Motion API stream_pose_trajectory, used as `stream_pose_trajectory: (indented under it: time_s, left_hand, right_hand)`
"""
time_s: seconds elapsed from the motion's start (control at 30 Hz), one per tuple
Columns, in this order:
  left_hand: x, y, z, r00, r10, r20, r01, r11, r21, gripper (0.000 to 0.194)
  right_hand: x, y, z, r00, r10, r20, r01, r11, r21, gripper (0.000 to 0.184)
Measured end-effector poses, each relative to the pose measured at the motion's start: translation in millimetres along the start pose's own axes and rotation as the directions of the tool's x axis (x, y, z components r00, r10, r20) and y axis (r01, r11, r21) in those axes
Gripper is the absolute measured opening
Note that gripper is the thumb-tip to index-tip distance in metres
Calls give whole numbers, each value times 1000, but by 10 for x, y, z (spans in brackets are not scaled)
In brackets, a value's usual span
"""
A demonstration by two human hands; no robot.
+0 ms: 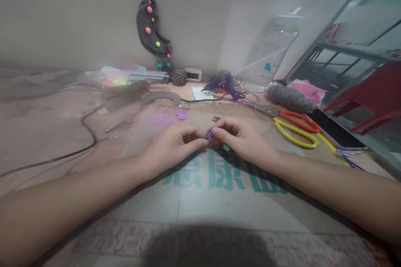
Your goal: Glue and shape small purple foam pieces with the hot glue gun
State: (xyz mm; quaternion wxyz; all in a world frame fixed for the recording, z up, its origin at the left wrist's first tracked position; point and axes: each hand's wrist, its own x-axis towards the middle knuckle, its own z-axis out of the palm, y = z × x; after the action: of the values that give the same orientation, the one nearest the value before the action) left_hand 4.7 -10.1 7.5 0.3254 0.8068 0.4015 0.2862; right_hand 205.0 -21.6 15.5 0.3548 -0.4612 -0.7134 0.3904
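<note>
Both my hands meet at the middle of a flattened cardboard sheet (219, 200) with green printed characters. My left hand (173, 144) and my right hand (239, 135) have their fingers curled, pinching a small purple piece (210, 134) between their fingertips. The piece is mostly hidden by the fingers. Small metal snips (216, 119) lie just beyond my right hand. More purple flower-shaped cutouts (181, 114) lie on the cardboard a little past my left hand.
Orange- and yellow-handled scissors (296, 130) and a phone (335, 130) lie at the right. A blue glue gun (223, 85), grey yarn (290, 98), a black cable (87, 127) and a grey crescent (161, 96) sit farther back. A dark moon-shaped hanging (152, 33) leans on the wall.
</note>
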Motion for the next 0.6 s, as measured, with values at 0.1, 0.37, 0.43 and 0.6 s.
stream_pose_trajectory:
  time_s: [0.1,0.37,0.43,0.6]
  left_hand:
    - [-3,1,-5,1000,13,-3,-13,1000,20,17]
    - [-23,16,-31,999,36,19,-37,998,45,33]
    - [-26,18,-32,1000,21,18,-22,999,44,34]
    - [-18,41,-30,1000,9,29,-10,999,34,33]
  right_hand:
    - [-3,-1,-4,1000,-21,0,21,1000,-7,22]
    - [4,14,-6,990,-118,-79,104,981,-166,17]
    - [5,15,-8,985,-151,-89,130,969,-211,17]
    - [0,9,-7,982,-163,-94,137,962,-237,17]
